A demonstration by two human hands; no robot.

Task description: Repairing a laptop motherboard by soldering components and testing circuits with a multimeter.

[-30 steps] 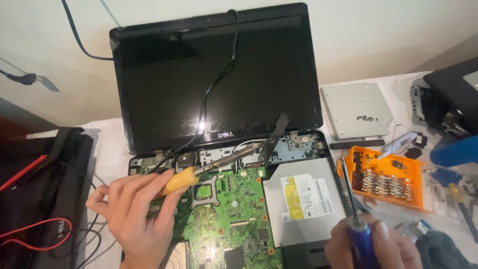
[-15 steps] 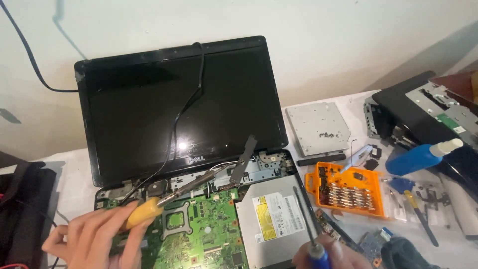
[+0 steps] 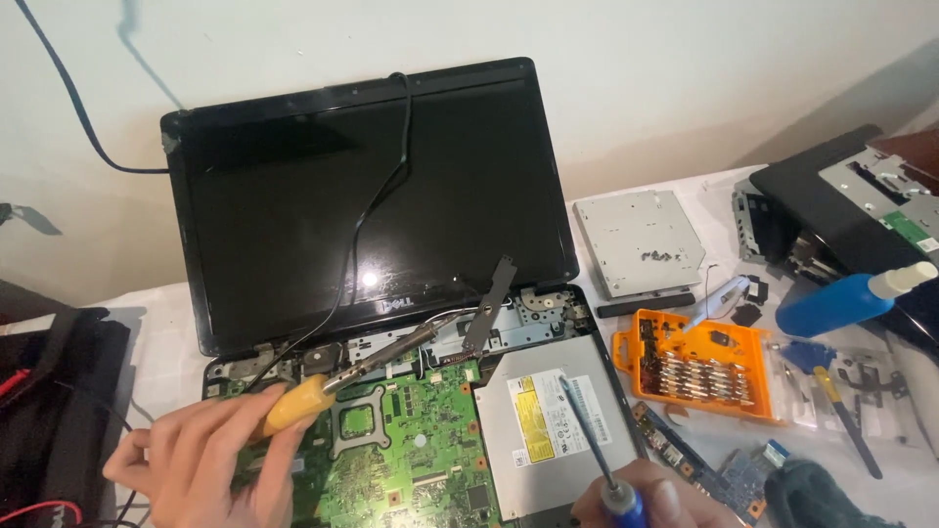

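Over green motherboard (image 3: 411,460), yellow-handled, perhaps soldering, iron (image 3: 293,404)

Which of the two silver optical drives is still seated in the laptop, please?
The optical drive with the yellow label, beside the green motherboard; the right hand's screwdriver tip rests on it. The bare silver drive lies loose on the table, right of the screen.

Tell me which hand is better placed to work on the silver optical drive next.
Right. The right hand holds the blue-handled screwdriver with its tip already over the optical drive. The left hand grips the yellow-handled tool over the green motherboard, farther away.
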